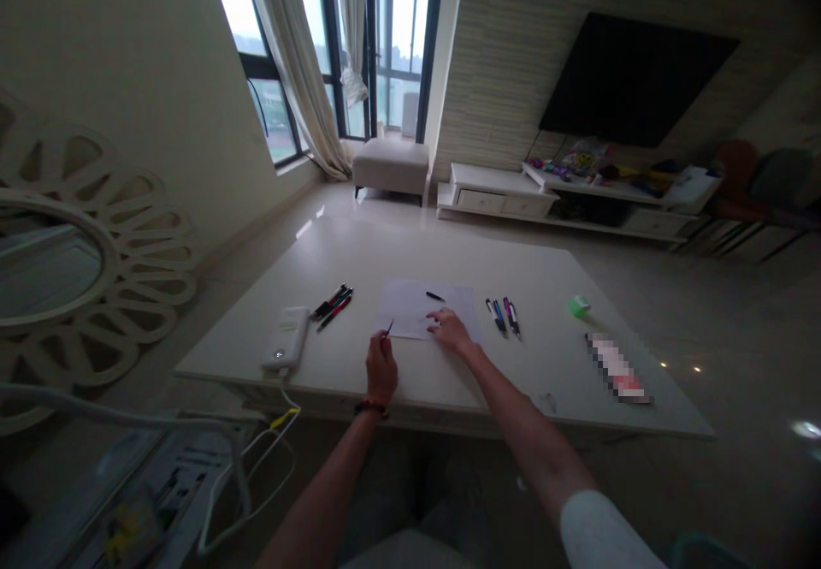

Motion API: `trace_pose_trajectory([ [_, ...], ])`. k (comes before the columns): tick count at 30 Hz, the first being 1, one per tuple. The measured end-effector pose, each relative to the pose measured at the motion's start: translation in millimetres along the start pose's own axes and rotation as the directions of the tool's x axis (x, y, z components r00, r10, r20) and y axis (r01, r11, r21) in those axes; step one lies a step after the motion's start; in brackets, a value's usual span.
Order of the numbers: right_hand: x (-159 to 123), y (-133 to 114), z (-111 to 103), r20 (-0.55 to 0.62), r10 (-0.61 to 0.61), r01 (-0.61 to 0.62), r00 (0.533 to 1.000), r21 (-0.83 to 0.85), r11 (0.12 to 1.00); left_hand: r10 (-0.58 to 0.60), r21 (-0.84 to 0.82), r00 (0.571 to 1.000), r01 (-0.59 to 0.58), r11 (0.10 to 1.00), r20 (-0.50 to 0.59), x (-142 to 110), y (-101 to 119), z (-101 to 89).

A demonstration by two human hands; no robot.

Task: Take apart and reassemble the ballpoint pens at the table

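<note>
My left hand (382, 370), a dark bracelet on its wrist, is closed around a slim dark pen (388, 330) whose thin end points up over the near edge of a white sheet of paper (401, 299). Over the same sheet, my right hand (451, 331) has its fingertips drawn close together. A faint, thin, pale piece seems to be at those fingertips, too small to name. Beyond the right hand, a short black pen part (434, 296) lies on the paper.
Several dark and red pens (333, 305) lie left of the paper, beside a white power bank (288, 338) with a cable. More pens (504, 317) lie to the right. Farther right on the white table (442, 252) are a green item (579, 305) and a pixelated flat object (617, 368).
</note>
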State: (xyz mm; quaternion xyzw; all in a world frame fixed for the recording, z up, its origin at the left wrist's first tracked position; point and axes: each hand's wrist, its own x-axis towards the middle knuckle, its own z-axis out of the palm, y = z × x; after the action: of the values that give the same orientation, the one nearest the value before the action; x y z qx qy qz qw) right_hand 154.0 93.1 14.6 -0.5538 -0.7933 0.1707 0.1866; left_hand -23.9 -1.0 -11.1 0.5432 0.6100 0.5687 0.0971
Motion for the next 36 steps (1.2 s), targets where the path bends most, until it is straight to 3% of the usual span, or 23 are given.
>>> trace_pose_trajectory([
  [7,32,-12,20,0.018,0.034,-0.033,0.999,-0.021,0.999,0.115,0.063,0.991,-0.119,0.991,0.066,-1,-3,4.0],
  [10,28,-16,19,-0.075,0.042,-0.028,0.996,0.176,0.984,0.143,0.088,0.983,-0.154,0.984,0.116,-1,-2,4.9],
  [12,17,-20,16,-0.182,0.098,-0.013,0.978,0.416,0.909,0.165,0.099,0.976,-0.180,0.979,0.144,0,-1,4.7],
  [15,-6,-32,10,-0.283,0.217,0.051,0.934,0.707,0.706,0.183,0.109,0.965,-0.206,0.973,0.185,1,1,4.2],
  [18,-28,-50,4,-0.285,0.300,0.093,0.910,0.847,0.524,0.201,0.111,0.957,-0.227,0.968,0.208,1,2,3.9],
  [21,-40,-68,0,-0.283,0.340,0.126,0.897,0.900,0.417,0.212,0.115,0.951,-0.241,0.964,0.224,1,4,3.4],
  [30,-42,-83,-3,-0.291,0.371,0.150,0.882,0.919,0.364,0.220,0.083,0.948,-0.244,0.966,0.231,1,5,2.1],
  [36,-42,-86,2,-0.268,0.321,0.125,0.909,0.906,0.404,0.231,0.092,0.945,-0.257,0.962,0.230,1,7,1.3],
])
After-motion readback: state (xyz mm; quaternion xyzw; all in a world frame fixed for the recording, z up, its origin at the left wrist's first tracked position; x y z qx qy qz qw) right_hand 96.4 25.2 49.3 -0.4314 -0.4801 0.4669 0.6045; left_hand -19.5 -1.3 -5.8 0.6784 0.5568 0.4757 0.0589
